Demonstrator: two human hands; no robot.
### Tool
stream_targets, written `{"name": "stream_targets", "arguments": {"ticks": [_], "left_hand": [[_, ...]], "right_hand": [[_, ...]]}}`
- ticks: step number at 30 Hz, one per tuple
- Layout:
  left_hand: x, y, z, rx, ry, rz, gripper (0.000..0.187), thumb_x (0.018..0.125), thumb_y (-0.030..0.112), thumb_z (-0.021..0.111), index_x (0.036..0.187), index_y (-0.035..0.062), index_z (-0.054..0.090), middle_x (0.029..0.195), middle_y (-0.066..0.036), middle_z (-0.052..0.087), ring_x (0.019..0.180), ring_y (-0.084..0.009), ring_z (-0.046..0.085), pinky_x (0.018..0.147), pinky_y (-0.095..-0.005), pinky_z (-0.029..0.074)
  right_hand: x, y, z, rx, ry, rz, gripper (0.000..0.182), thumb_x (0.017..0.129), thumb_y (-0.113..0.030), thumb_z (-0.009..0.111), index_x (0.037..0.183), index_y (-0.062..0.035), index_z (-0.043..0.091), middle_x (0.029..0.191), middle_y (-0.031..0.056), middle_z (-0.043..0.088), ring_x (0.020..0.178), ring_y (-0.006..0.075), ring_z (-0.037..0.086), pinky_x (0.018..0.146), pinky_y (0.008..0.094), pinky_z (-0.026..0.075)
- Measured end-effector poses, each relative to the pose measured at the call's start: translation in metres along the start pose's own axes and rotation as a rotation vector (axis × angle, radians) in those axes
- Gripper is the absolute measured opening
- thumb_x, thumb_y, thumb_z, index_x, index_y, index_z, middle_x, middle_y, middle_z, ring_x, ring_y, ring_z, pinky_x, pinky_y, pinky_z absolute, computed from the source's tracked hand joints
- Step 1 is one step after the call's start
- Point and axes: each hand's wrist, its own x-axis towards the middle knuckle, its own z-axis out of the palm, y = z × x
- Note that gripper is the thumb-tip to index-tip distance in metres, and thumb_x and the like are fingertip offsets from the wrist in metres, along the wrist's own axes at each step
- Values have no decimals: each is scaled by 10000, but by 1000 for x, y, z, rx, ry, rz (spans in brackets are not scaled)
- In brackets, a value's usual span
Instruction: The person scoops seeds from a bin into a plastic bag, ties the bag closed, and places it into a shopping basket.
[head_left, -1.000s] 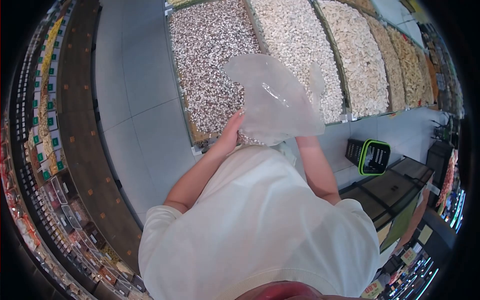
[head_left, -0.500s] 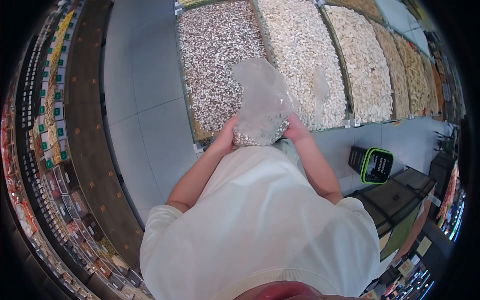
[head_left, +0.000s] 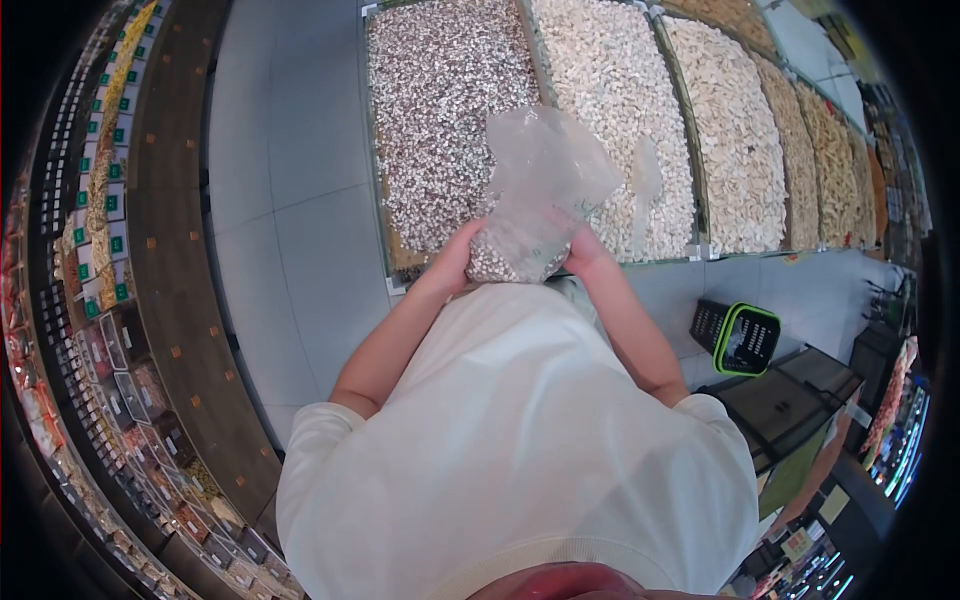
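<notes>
A clear plastic bag (head_left: 545, 165) is held close to my waist, its upper part standing loose and crumpled. Small dark-and-white speckled pieces fill the bottom of it. My left hand (head_left: 463, 257) grips the bag's left side, and my right hand (head_left: 588, 250) grips the right side; some fingertips are hidden by the plastic. Just beyond the bag lies a bin of similar speckled pieces (head_left: 440, 120). To its right is a bin of whitish pieces (head_left: 590, 70), on which a translucent scoop-like thing (head_left: 646, 175) rests.
More bins of pale dried goods (head_left: 725, 130) run off to the right. A black basket with a green rim (head_left: 745, 340) stands on the grey tiled floor (head_left: 290, 150). Along the left goes a long dark shelf (head_left: 175, 200) with several goods boxes beyond.
The bag's top has leaned to the right and its folds have shifted. Both hands stay on its sides. The whole view has tilted slightly.
</notes>
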Motion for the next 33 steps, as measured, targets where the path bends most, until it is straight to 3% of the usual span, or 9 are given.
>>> {"name": "stream_targets", "arguments": {"ticks": [15, 28, 30, 33], "left_hand": [[12, 13, -4, -64, -13, -114, 440, 1068, 333, 531, 1328, 1, 655, 1266, -145, 737, 1134, -267, 730, 1044, -422, 579], [19, 23, -10, -76, -33, -102, 446, 1067, 326, 546, 1334, -17, 646, 1269, -145, 735, 1114, -262, 736, 1025, -422, 588], [20, 25, -10, -24, -24, -61, 487, 1077, 345, 540, 1395, -19, 602, 1327, -159, 709, 1189, -283, 710, 1078, -441, 561], [20, 28, -11, -36, -35, -31, 483, 1079, 340, 544, 1399, -19, 597, 1324, -155, 710, 1179, -279, 713, 1073, -437, 562]], "right_hand": [[30, 0, 4, 216, 135, 185, 433, 1049, -196, 622, 1435, -4, 573, 1376, 184, 674, 1223, 338, 682, 1065, 526, 567], [34, -9, 25, 107, 127, 73, 424, 1042, -181, 647, 1424, -15, 573, 1341, 168, 687, 1186, 316, 700, 1023, 499, 597], [29, -14, 33, 35, 97, 38, 432, 1040, -195, 659, 1426, -20, 575, 1335, 159, 691, 1169, 299, 707, 1000, 481, 609], [41, -16, 28, -7, 69, 83, 444, 1038, -202, 668, 1434, -25, 572, 1328, 155, 695, 1161, 293, 711, 988, 471, 614]]}}
